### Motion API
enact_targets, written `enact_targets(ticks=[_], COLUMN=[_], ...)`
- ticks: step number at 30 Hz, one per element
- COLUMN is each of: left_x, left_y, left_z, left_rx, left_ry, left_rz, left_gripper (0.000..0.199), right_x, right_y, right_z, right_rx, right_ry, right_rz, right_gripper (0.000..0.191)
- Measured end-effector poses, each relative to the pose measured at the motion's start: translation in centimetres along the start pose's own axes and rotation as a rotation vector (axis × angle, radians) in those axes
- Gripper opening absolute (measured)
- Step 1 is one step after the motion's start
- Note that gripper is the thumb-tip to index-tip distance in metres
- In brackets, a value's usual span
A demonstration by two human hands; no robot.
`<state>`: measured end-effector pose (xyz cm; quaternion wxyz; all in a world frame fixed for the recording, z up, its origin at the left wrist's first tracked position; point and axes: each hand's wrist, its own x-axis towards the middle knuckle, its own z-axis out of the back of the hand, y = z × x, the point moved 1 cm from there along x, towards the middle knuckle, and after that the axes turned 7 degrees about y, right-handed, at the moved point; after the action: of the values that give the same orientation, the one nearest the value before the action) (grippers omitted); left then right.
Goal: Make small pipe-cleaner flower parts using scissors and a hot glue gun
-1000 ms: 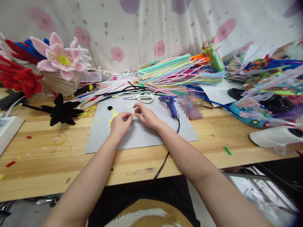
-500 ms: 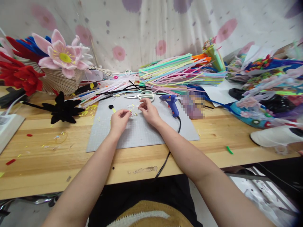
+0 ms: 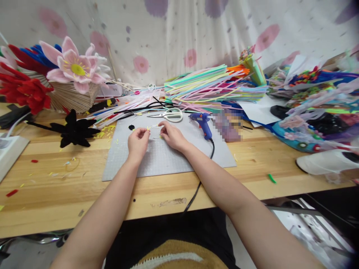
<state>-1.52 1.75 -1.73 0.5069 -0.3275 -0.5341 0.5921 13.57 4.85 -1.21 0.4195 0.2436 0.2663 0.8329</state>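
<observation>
My left hand (image 3: pixel 138 142) is closed in a pinch over the grey cutting mat (image 3: pixel 165 162), gripping thin yellow-tipped white pieces at its fingertips. My right hand (image 3: pixel 171 135) is just to the right, its fingers bent close together near several thin white pieces (image 3: pixel 155 127) on the mat; whether anything is between its fingertips is too small to tell. Behind the hands lie white-handled scissors (image 3: pixel 173 115). A blue glue gun (image 3: pixel 203 124) rests right of my right hand. A small black disc (image 3: pixel 131 127) sits left of my left hand.
A black flower (image 3: pixel 73 129) lies left of the mat, below a pink flower (image 3: pixel 75 67) and a red flower (image 3: pixel 26 91). Bundles of pastel stems (image 3: pixel 207 82) line the back. The glue gun's black cord (image 3: pixel 196 192) passes under my right forearm. A white bottle-like object (image 3: pixel 322 162) lies right.
My left hand has shifted slightly left and up. My right hand has moved a little left and down, nearer the thin white pieces.
</observation>
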Motion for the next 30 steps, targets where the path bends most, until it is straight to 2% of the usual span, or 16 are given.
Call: enact_targets(ticks=[6,11,15,20,24,30], left_x=[-0.1,0.0,-0.2,-0.4,-0.5,-0.4], left_y=[0.3,0.3,-0.1,-0.6,-0.7,0.0], left_z=[0.0,0.0,0.0,0.1,0.0,-0.4], left_rx=[0.154,0.18,0.238,0.303,0.291,0.179], left_ry=[0.031,0.034,0.045,0.062,0.148,0.253], left_rz=[-0.051,-0.055,-0.064,-0.104,-0.138,-0.069], left_gripper=[0.015,0.016,0.016,0.015,0.015,0.016], right_x=[-0.1,-0.1,-0.2,-0.3,-0.3,0.1], right_y=[0.1,-0.2,0.0,-0.2,-0.5,-0.6], right_z=[0.0,-0.1,-0.1,0.1,-0.3,-0.6], right_rx=[-0.031,-0.065,-0.033,0.17,0.408,0.626], right_ry=[-0.034,0.031,0.021,-0.01,0.007,-0.052], right_rz=[0.01,-0.001,0.002,0.039,0.09,0.121], right_gripper=[0.035,0.034,0.033,0.034,0.035,0.036])
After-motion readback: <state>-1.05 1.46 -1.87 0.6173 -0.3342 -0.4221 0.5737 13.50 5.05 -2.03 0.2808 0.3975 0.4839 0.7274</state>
